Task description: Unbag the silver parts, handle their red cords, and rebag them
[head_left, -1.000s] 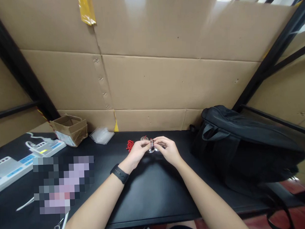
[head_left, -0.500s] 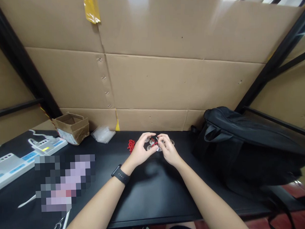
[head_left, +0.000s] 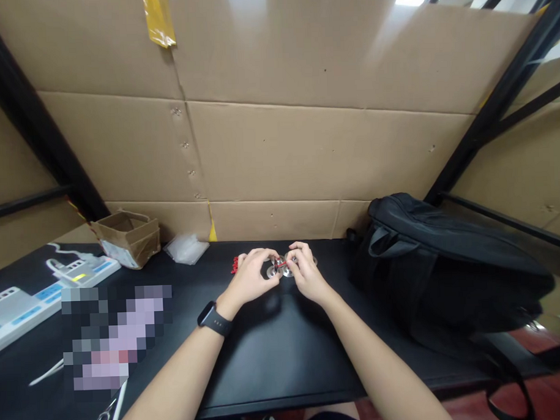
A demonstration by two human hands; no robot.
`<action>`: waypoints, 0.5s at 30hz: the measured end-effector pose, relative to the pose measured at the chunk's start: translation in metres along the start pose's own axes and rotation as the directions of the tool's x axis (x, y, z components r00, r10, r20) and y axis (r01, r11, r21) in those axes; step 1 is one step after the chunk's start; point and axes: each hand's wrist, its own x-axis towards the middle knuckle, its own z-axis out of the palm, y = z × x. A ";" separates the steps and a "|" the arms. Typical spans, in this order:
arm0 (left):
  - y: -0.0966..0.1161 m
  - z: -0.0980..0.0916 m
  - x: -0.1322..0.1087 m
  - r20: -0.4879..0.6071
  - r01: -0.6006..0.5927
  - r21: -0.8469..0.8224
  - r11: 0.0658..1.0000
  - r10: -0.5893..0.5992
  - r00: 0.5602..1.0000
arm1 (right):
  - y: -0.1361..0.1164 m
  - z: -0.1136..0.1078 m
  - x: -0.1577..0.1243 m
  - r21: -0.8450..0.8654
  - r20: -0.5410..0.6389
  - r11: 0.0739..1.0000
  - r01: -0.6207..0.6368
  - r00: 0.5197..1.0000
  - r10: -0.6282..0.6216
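Observation:
Both hands meet over a cluster of small silvery metal discs [head_left: 287,271], shaped like little cymbals, on the black table. My left hand [head_left: 251,277] is curled, thumb and fingertips around a disc at the left of the cluster. Close by on the right, my right hand [head_left: 307,276] is pinched at a short red cord [head_left: 282,264] that stretches between the two hands. Its fingers partly hide the cord's end. Beside my left hand lies a pile of red cords [head_left: 235,265], partly covered by that hand. A dark watch [head_left: 214,317] is on my left wrist.
A black bag [head_left: 447,271] stands on the right of the table [head_left: 276,363]. At the left are an open cardboard box [head_left: 133,239], clear plastic bags [head_left: 186,249], a white power strip [head_left: 48,298] and a blurred-out purple item [head_left: 128,338]. Cardboard panels [head_left: 278,155] rise behind.
My hands have moved slightly apart, and the red cord now shows stretched between them. The whole view has shifted a little, sliding the surroundings leftward.

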 end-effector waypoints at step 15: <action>-0.021 0.019 0.002 -0.024 0.019 0.088 0.996 -0.017 1.000 | -0.002 0.011 -0.003 -0.118 0.040 0.992 0.034 0.999 -0.030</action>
